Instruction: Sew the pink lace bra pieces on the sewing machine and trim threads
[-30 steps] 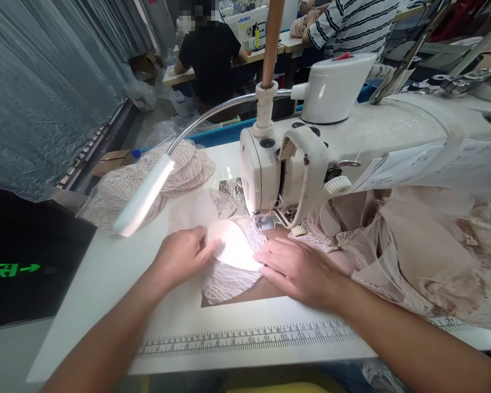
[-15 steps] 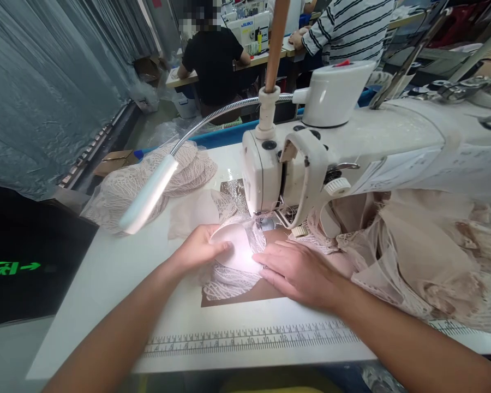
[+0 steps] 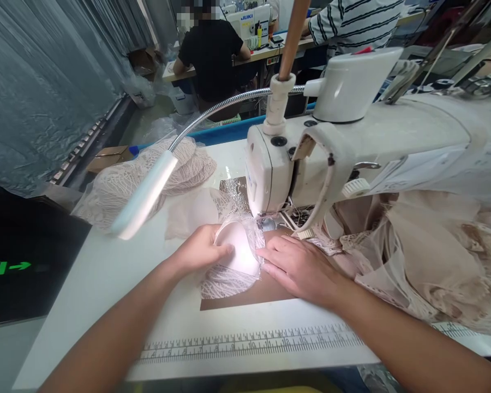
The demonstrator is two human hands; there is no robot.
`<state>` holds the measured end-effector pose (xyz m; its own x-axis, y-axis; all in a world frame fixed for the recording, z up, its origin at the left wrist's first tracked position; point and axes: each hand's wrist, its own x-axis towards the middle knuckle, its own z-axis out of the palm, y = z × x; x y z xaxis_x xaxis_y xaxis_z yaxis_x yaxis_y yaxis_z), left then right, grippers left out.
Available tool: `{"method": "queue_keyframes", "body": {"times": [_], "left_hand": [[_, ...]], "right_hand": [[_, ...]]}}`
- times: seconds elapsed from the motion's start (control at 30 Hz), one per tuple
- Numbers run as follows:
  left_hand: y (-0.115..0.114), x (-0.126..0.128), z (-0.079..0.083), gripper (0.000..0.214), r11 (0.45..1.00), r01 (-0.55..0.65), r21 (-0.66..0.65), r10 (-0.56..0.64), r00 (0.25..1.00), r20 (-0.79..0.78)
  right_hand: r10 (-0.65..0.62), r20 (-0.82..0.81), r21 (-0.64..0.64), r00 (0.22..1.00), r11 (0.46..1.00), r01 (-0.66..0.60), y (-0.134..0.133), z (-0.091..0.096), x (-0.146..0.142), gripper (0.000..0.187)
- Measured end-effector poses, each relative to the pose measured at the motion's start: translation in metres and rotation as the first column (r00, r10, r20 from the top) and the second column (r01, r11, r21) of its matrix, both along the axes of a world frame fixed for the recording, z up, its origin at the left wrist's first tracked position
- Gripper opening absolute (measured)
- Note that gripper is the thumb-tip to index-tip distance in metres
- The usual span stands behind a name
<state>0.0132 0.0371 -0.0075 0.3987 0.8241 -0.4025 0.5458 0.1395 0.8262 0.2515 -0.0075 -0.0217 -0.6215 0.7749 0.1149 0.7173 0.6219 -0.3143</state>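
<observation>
A pale pink moulded bra cup (image 3: 240, 248) with lace (image 3: 229, 281) around its edge lies under the sewing machine's needle area (image 3: 264, 218). My left hand (image 3: 202, 248) grips its left rim, thumb on the inside and fingers hidden beneath. Palm down, my right hand (image 3: 297, 267) rests at the cup's right edge, its fingers stretched out and their tips touching the lace. Where the lace meets the presser foot is too small to make out. Another cup piece with mesh (image 3: 194, 213) lies just behind my left hand.
A white sewing machine (image 3: 270, 169) stands over the table, with a bent lamp (image 3: 147, 194) at left. Stacked lace pieces (image 3: 123, 185) lie behind it. Beige fabric (image 3: 425, 240) is heaped at right. A printed ruler (image 3: 249, 346) runs along the front. Two people sit beyond.
The view has shifted slightly, so the machine appears farther right. Both hands stay on the cup, which sits a little closer to the needle area with its lace turned slightly.
</observation>
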Motion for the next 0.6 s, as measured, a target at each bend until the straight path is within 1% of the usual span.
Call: {"method": "queue_keyframes", "body": {"times": [0.1, 0.27, 0.43, 0.6], "left_hand": [[0.001, -0.001, 0.000, 0.028, 1.000, 0.005, -0.006, -0.005, 0.998, -0.055], [0.003, 0.002, 0.003, 0.027, 0.999, 0.050, 0.017, -0.047, 0.990, -0.136], [0.003, 0.003, 0.005, 0.024, 0.996, 0.081, 0.041, -0.069, 0.968, -0.243], [-0.001, 0.003, 0.010, 0.017, 0.996, 0.078, 0.051, -0.066, 0.976, -0.207]], "right_hand": [[-0.001, 0.008, -0.014, 1.000, 1.000, 0.001, 0.000, -0.001, 0.001, 0.023], [-0.013, 0.002, -0.016, 1.000, 1.000, 0.013, 0.000, 0.000, 0.000, 0.022], [0.021, 0.009, 0.007, 1.000, 1.000, -0.021, -0.001, -0.001, 0.001, 0.023], [0.004, -0.040, 0.022, 0.999, 1.000, -0.003, -0.001, -0.004, 0.002, 0.022]]}}
